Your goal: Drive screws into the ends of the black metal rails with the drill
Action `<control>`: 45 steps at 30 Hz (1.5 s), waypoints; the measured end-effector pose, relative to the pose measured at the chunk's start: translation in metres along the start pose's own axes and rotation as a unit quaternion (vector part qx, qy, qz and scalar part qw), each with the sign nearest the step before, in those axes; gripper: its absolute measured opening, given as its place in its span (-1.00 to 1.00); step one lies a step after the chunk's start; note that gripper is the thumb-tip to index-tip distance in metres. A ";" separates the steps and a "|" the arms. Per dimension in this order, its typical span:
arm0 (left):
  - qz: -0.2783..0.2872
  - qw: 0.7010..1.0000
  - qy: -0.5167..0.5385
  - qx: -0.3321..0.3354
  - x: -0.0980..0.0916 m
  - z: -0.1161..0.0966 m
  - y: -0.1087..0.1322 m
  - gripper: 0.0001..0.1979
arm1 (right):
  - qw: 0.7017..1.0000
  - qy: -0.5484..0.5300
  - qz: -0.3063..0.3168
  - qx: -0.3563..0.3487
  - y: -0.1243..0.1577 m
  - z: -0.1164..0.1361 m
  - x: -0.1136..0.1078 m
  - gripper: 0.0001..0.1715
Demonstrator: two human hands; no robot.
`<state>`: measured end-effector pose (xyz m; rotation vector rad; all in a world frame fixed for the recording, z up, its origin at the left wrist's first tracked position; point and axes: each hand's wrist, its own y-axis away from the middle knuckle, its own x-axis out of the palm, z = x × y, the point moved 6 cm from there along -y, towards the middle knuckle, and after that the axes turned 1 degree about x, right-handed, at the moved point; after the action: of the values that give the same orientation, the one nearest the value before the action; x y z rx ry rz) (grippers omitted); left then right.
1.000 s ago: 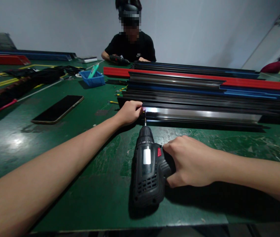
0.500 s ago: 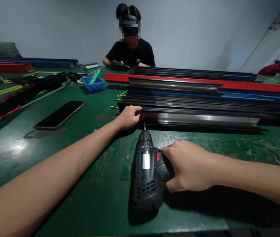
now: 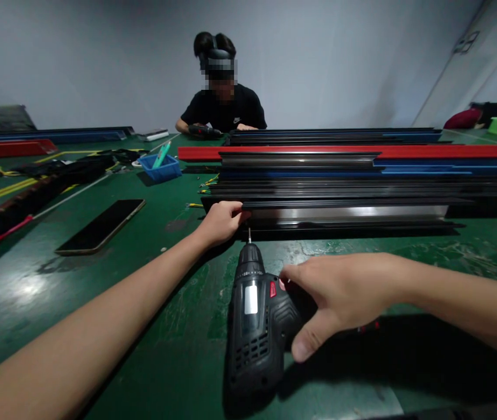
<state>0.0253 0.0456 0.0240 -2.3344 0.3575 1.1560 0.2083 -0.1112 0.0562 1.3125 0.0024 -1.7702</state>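
My left hand [image 3: 222,221] pinches the left end of the nearest black metal profile [image 3: 345,214], which has a shiny grey inner face. Its fingertips are partly hidden behind the profile's edge. A black cordless drill [image 3: 252,338] lies on its side on the green table, its thin bit [image 3: 249,234] pointing at the profile just below my left fingers. Whether the bit touches the profile I cannot tell. Over the drill's handle rests my right hand [image 3: 345,291], loosened, with the thumb spread away and a fingertip near the trigger; the other fingers are hidden.
More black, blue and red profiles [image 3: 283,153] lie stacked behind, with yellow-green wire ends [image 3: 195,205] at their left. A phone [image 3: 102,226] and a blue tray [image 3: 161,170] sit on the left. Across the table [image 3: 178,361] a person [image 3: 231,108] holds another drill [image 3: 205,131].
My right hand has loosened on the drill handle, its thumb swinging outward. My left hand keeps its pinch on the profile. The whole view has shifted slightly.
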 end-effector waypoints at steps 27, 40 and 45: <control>-0.063 0.991 -0.114 0.015 -0.002 -0.001 0.003 -0.72 | 0.891 0.351 -0.255 0.133 0.005 -0.121 -0.095 -0.46; -0.158 0.972 -0.169 0.044 -0.016 0.001 0.008 -0.70 | 0.804 0.377 -0.444 0.120 0.013 -0.100 -0.076 -0.57; -0.183 0.965 -0.186 0.039 -0.026 -0.012 0.002 -0.70 | 0.779 0.380 -0.485 0.116 0.015 -0.107 -0.085 -0.52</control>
<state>0.0163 0.0380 0.0504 -1.9487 -0.1552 1.3247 0.3017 -0.0135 0.0812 2.4071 1.1312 -1.8777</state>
